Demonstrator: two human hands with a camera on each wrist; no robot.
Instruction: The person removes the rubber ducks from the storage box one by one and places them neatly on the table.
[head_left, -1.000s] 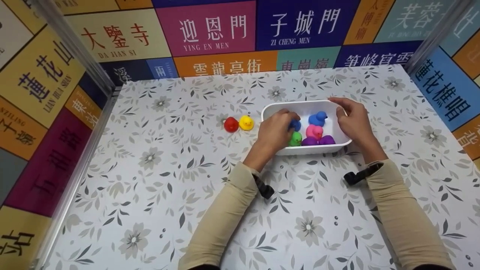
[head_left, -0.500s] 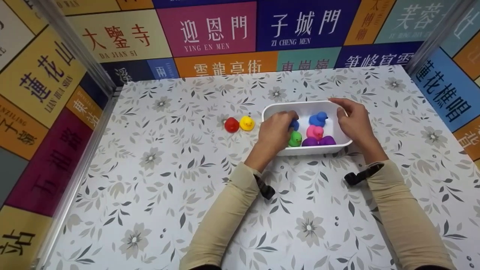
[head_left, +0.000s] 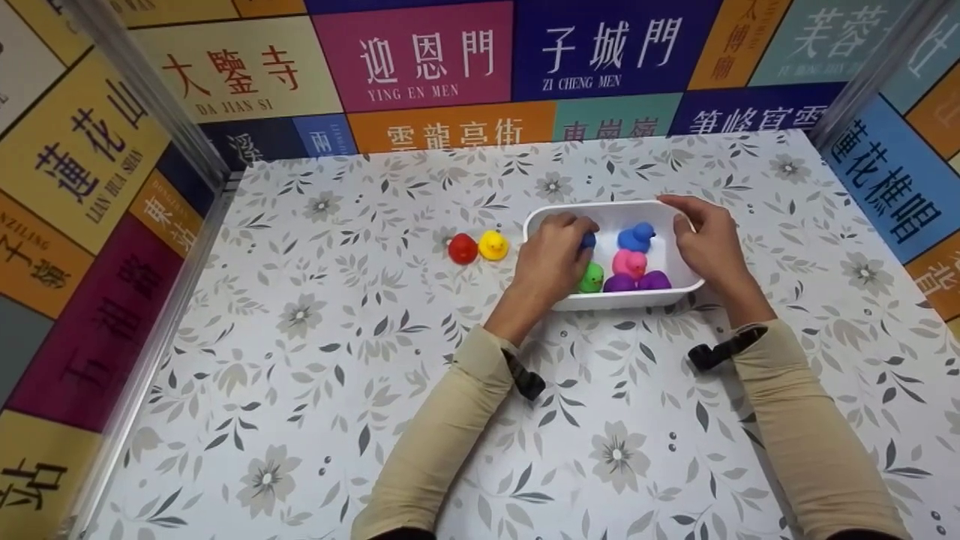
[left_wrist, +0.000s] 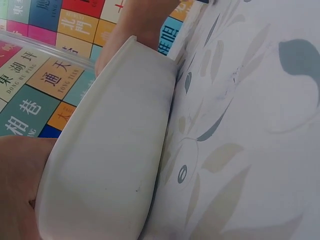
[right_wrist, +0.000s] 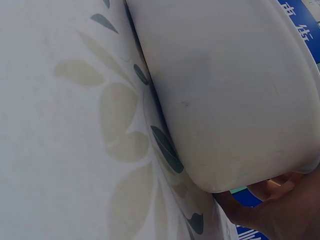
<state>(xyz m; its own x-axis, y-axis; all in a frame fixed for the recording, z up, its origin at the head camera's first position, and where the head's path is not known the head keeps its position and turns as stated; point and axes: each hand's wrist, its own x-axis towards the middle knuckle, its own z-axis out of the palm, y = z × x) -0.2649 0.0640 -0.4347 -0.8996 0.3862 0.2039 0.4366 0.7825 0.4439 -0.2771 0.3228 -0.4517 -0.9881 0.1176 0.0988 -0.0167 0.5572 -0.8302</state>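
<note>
A white plastic tub stands on the table with several rubber ducks inside. My left hand reaches over its left end, fingers curled down around a blue rubber duck that they mostly hide. Close by that hand sits a green duck. A second blue duck, a pink duck and two purple ducks lie farther right in the tub. My right hand grips the tub's right end, thumb and fingers at the rim. Both wrist views show mainly the tub's outer wall.
Left of the tub, a red duck and a yellow duck stand side by side on the flower-patterned table. Printed panels wall the table at the back and on both sides.
My left hand has shifted slightly within the tub, and its blue duck is now more covered by the fingers. The right hand and the other ducks keep their places.
</note>
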